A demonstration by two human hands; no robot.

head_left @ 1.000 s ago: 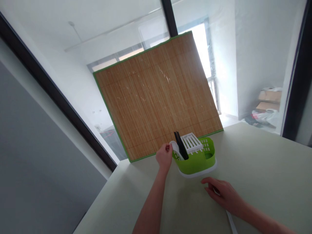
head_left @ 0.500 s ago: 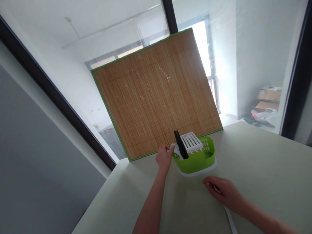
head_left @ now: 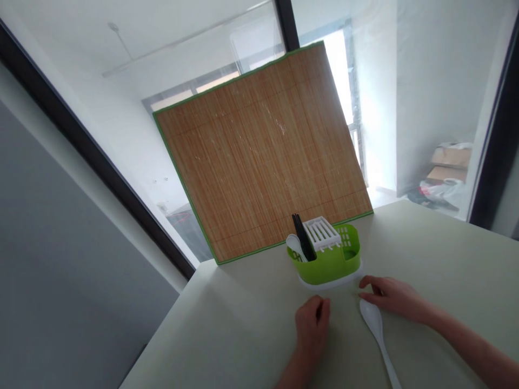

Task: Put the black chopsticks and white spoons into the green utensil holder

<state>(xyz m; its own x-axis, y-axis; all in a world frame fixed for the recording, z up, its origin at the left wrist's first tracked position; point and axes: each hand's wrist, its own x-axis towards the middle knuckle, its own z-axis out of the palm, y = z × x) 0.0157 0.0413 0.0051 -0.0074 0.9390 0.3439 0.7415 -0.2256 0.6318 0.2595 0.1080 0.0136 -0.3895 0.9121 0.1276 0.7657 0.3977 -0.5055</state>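
Observation:
A green utensil basket (head_left: 330, 268) with a white base stands on the pale table (head_left: 243, 313). In its left part are a white spoon (head_left: 294, 244) and black chopsticks (head_left: 304, 237); a white slotted rack (head_left: 323, 233) sits across its top. My left hand (head_left: 312, 323) is in front of the basket, fingers curled in, with nothing showing in them. To the right, my right hand (head_left: 391, 296) has thumb and forefinger apart and holds nothing. Just below its fingertips a long white spoon (head_left: 377, 329) lies on the table.
Behind the basket, a bamboo mat (head_left: 263, 156) with green edging leans against the glass. Dark window frames run along both sides. Beyond the glass at the right are cardboard boxes (head_left: 451, 157) and plastic bags.
My left hand has let go of the spoon in the basket and moved down and right. My right hand has shifted slightly up and right, uncovering the bowl of the long spoon.

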